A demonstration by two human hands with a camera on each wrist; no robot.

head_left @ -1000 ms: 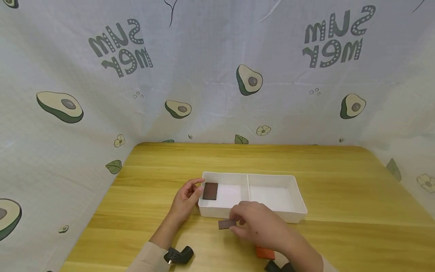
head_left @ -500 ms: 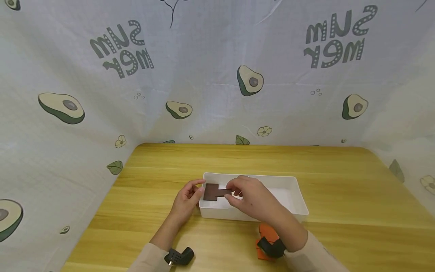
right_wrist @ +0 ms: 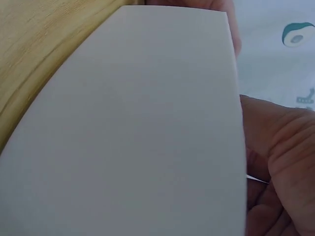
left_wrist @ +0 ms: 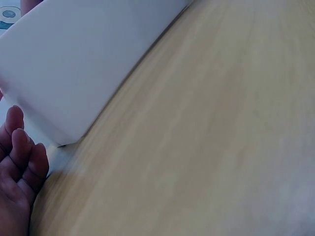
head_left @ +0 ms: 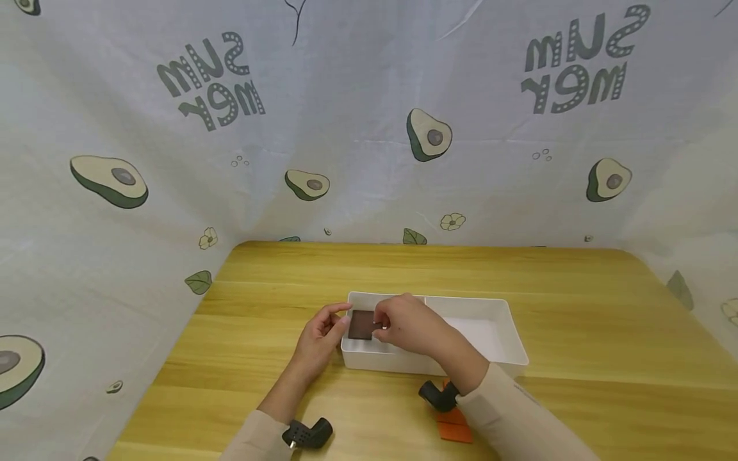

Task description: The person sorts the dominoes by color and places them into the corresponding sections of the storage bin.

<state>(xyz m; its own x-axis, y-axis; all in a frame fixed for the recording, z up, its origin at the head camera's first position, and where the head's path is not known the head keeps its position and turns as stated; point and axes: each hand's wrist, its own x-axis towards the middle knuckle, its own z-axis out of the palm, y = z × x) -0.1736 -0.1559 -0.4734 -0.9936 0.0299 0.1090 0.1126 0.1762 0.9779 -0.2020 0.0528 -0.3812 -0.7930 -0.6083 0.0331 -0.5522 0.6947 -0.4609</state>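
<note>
A white two-compartment box (head_left: pixel 380 363) sits on the wooden table. In its left compartment lies a dark brown square piece (head_left: pixel 361 325) against the left end. My right hand (head_left: pixel 412 325) reaches into that compartment and pinches a small dark brown strip (head_left: pixel 377 326) between thumb and fingertips, right at the square's right edge. The hand covers most of the strip. At the box's left end, my left hand (head_left: pixel 318 339) rests with thumb and forefinger at the rim; its other fingers (left_wrist: pixel 37 167) lie loosely bent outside the wall in the left wrist view.
Flat orange pieces (head_left: pixel 455 430) lie on the table (head_left: pixel 576 410) in front of the box, partly hidden under my right wrist and its black camera mount (head_left: pixel 439 396). Behind the table hangs a white curtain (head_left: pixel 369 192) with avocado prints.
My right hand has carried the brown strip from in front of the box over the front wall into the left compartment, then left to the square. My left hand has stayed at the rim.
</note>
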